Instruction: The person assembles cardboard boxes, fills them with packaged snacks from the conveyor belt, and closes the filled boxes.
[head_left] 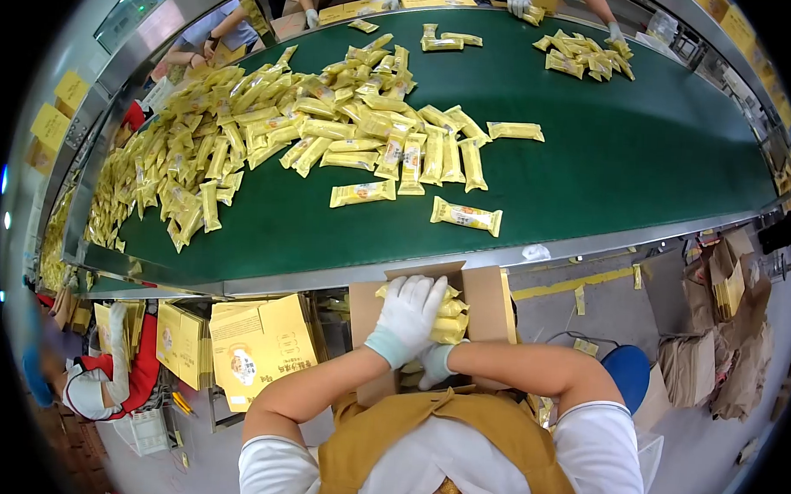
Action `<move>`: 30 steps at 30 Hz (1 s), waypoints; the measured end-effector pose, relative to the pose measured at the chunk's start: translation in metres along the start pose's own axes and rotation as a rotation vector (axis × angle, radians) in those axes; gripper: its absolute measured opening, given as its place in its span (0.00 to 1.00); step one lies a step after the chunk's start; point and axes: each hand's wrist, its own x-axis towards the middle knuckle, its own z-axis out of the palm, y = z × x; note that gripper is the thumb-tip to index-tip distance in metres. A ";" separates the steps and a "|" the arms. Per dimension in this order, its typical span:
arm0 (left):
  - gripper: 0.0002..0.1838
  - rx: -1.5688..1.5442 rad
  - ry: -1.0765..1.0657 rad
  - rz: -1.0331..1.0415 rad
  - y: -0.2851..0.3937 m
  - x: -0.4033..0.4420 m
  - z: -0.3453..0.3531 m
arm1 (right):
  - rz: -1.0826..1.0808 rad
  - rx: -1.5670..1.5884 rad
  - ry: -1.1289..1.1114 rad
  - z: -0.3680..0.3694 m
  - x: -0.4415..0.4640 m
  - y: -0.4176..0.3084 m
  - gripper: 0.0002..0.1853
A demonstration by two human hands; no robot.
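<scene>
An open cardboard box [485, 294] stands against the near edge of the conveyor, right in front of my body. Several yellow wrapped snack packets [449, 320] are bunched together inside its opening. My left hand [408, 315], in a white glove, is closed over the left side of this bunch, fingers together. Lower down, my right hand [435, 363], also gloved, sits just under the packets near the box's front side. Its fingers are mostly hidden by the left hand and the packets, so its grip does not show.
A green conveyor belt [590, 167] carries a large pile of yellow packets [330, 114] and a smaller group [585, 55]. Folded yellow cartons [261, 347] stand at left, beside a co-worker in red [148, 352]. Other people work across the belt. A blue stool [626, 374] is at right.
</scene>
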 end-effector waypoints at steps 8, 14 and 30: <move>0.36 0.271 -0.396 -0.110 0.013 0.011 0.031 | 0.189 -0.372 0.175 0.012 -0.017 -0.025 0.36; 0.49 0.247 -0.660 -0.148 0.006 0.018 0.059 | 0.359 -0.325 0.160 0.014 0.020 -0.037 0.20; 0.26 -1.135 -0.821 -0.005 -0.118 0.104 -0.115 | -0.214 0.827 0.486 -0.171 -0.165 0.035 0.17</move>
